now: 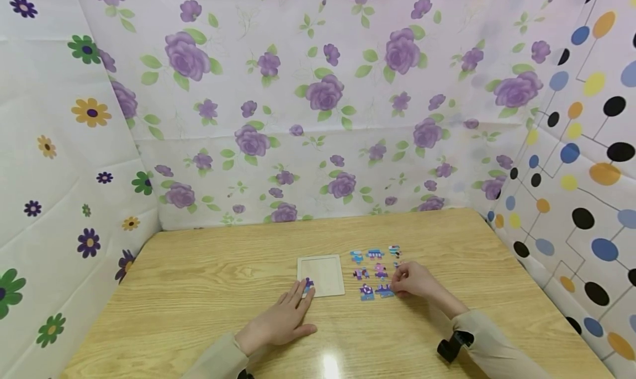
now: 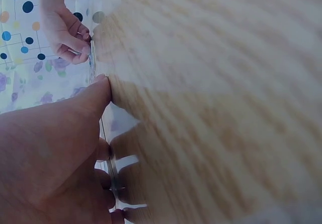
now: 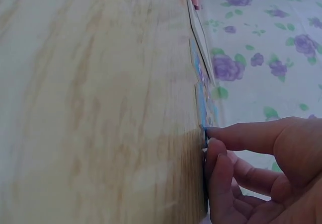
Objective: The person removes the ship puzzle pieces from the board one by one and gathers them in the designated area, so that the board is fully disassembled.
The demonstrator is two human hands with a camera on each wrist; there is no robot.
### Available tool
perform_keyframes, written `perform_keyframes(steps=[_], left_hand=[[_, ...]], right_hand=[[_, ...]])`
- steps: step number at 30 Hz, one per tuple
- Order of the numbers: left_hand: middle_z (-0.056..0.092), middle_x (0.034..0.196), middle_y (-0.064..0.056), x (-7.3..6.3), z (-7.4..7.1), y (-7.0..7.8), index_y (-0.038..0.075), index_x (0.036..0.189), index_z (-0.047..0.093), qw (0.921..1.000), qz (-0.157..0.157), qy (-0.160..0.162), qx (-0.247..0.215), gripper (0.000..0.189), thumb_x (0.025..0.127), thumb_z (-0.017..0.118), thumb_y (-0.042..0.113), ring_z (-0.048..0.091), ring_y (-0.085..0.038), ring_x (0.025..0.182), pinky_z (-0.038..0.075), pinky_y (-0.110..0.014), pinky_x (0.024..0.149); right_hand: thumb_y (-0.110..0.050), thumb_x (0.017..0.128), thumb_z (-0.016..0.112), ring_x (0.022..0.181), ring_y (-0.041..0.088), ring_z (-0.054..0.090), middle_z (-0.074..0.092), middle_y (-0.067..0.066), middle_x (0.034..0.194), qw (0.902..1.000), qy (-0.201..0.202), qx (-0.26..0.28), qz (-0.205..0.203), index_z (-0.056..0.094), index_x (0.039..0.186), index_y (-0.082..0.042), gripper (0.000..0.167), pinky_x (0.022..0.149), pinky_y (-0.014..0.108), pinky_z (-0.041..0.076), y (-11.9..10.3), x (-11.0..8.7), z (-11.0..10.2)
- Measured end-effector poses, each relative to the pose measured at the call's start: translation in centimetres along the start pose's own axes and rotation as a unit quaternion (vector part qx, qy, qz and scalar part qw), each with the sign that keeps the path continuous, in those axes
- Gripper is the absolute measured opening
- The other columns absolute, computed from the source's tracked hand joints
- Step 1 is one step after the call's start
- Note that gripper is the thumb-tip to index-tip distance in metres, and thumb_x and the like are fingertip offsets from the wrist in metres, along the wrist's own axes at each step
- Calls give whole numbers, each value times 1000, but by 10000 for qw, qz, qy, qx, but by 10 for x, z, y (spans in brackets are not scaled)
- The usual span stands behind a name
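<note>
My left hand (image 1: 280, 319) lies with its fingers extended at the lower left corner of a light wooden puzzle tray (image 1: 342, 274). Its fingertips touch a purple and blue puzzle piece (image 1: 308, 283) inside that corner. To the tray's right, my right hand (image 1: 419, 282) pinches a puzzle piece (image 3: 205, 138) between thumb and fingers, low at the tabletop. Most of that piece is hidden by the fingers. Just left of these fingertips is a blue and purple piece (image 1: 385, 291), with another bearing a white round shape (image 1: 366, 292) beside it.
More loose pieces lie in rows above, among them a pink one (image 1: 380, 270), a blue one with windows (image 1: 375, 254) and a striped one (image 1: 394, 250). The wooden table (image 1: 213, 279) meets flowered cloth (image 1: 258, 175) at its back edge and patterned cloth at both sides.
</note>
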State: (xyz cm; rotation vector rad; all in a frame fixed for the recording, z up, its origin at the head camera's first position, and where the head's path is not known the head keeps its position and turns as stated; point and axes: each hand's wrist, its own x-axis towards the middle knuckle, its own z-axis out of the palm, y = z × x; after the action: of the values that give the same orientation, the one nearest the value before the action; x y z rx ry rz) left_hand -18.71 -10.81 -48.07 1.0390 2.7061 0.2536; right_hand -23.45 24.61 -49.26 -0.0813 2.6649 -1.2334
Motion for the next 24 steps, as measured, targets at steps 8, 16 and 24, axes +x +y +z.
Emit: perform_keyframes(steps=[8, 16, 24], left_hand=[[9, 158, -31, 0, -1, 1, -3, 153, 18, 10000, 4, 8, -40, 79, 99, 44, 50, 12, -47, 146, 28, -59, 113], [8, 158, -31, 0, 1, 0, -2, 153, 17, 10000, -4, -35, -76, 80, 99, 43, 51, 12, -46, 146, 28, -59, 113], [7, 158, -31, 2, 5, -3, 1, 154, 17, 9999, -132, 2, -39, 80, 99, 41, 54, 10, -45, 147, 27, -57, 114]], right_hand=[[-10, 82, 74, 55, 12, 56, 63, 1, 61, 9998, 107, -178, 72, 67, 75, -8, 10, 52, 23, 45, 3, 2, 1], [-10, 85, 71, 56, 12, 55, 62, 2, 62, 9998, 4, -210, -43, 67, 78, -7, 8, 52, 24, 46, 2, 0, 0], [-15, 90, 65, 59, 15, 57, 64, 3, 67, 9997, 53, -229, -28, 70, 82, -8, 12, 52, 26, 44, -6, -1, -1]])
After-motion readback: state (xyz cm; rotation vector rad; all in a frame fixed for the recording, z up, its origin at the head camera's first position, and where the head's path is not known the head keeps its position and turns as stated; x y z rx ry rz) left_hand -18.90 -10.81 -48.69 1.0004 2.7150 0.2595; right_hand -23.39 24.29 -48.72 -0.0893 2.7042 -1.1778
